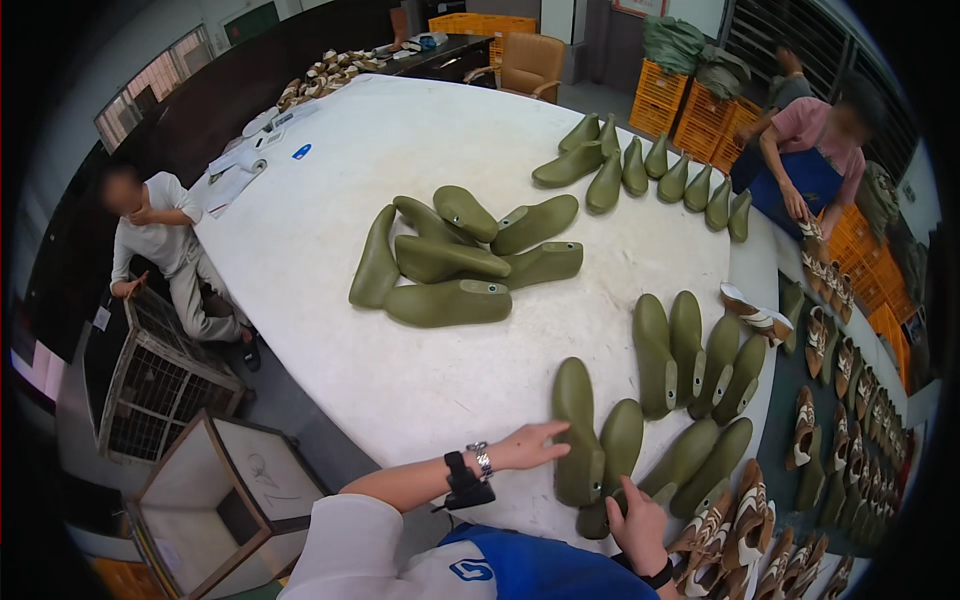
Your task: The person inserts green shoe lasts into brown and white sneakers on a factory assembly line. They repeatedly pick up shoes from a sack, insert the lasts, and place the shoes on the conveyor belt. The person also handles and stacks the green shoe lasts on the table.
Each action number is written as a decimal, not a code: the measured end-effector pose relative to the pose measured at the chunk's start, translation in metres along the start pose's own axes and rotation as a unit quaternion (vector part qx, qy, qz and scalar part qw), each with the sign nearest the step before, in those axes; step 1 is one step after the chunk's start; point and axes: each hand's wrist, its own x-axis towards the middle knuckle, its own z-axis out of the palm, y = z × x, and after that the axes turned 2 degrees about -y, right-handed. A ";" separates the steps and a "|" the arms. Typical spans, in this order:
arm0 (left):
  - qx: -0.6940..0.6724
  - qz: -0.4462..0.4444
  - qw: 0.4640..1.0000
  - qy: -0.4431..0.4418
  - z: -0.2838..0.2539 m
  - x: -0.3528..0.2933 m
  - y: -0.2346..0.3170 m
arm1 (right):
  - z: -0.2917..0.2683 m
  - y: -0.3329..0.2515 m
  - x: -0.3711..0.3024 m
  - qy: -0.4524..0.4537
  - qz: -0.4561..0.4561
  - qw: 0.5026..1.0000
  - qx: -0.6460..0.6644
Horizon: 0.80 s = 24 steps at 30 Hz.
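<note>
Two olive-green shoe lasts lie side by side at the table's near edge: a left one point(574, 400) and a right one point(622, 440). My left hand point(530, 446) reaches in from the left, fingers stretched out, fingertips at the left last's side. My right hand point(640, 525) is beside the lower end of the right last, thumb and forefinger apart; its other fingers are partly hidden. Further right lies another pair of lasts point(712, 465). Beyond them, several more lasts point(655, 350) stand in a row.
A loose pile of lasts point(445, 305) lies mid-table on the white tabletop point(330, 230); a row point(672, 183) lines the far edge. Brown-and-white shoes point(745, 520) crowd the right side. One person point(165, 230) sits at left; another point(820, 150) handles shoes at far right.
</note>
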 end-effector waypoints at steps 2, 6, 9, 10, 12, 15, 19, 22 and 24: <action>0.176 0.088 0.965 0.176 -0.030 0.032 -0.008 | -0.002 0.003 0.003 0.032 -0.015 0.999 0.008; 0.454 0.055 0.775 0.435 -0.178 0.064 -0.047 | -0.002 0.016 0.006 0.016 -0.022 0.999 0.023; 0.434 -0.045 0.869 0.233 -0.237 0.065 -0.065 | 0.004 0.022 0.007 0.016 -0.021 0.999 0.033; 0.451 -0.065 0.872 0.179 -0.244 0.071 -0.063 | 0.006 0.023 0.009 0.022 -0.026 0.999 0.037; 0.507 -0.039 0.856 0.095 -0.236 0.079 -0.050 | 0.010 0.025 0.013 0.028 -0.015 0.999 0.041; 0.469 0.023 0.875 0.116 -0.220 0.084 -0.012 | 0.013 0.027 0.018 0.027 -0.008 0.998 0.057; 0.340 0.179 0.896 0.224 -0.192 0.125 0.056 | 0.018 0.028 0.023 0.054 -0.007 0.998 0.042; 0.249 0.325 0.869 0.277 -0.170 0.197 0.101 | 0.022 0.029 0.026 0.021 0.006 0.999 0.029; 0.234 0.372 0.854 0.279 -0.156 0.246 0.117 | 0.022 0.031 0.027 0.033 -0.013 0.999 0.012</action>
